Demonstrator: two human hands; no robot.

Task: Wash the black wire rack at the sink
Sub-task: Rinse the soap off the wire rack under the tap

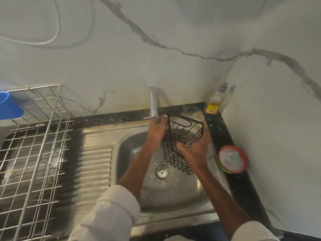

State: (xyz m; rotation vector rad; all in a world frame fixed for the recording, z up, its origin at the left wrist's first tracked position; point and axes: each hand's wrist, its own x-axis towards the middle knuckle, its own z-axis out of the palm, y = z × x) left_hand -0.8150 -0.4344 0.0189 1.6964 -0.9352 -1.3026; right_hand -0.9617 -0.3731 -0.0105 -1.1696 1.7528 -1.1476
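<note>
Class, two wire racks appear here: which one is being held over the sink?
The black wire rack, held by both hands above the basin; the larger silver dish rack sits untouched on the left.

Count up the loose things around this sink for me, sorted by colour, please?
Black: 1, the wire rack held by the left hand and the right hand
Silver: 1, the dish drainer
Blue: 1, the cup
Yellow: 1, the soap bottle
Red: 1, the tub
Total: 5

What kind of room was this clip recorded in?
Most likely a home kitchen: a steel sink with a ribbed drainboard, a wire dish rack beside it, and a bottle of dish soap in the corner of the dark counter.
</note>
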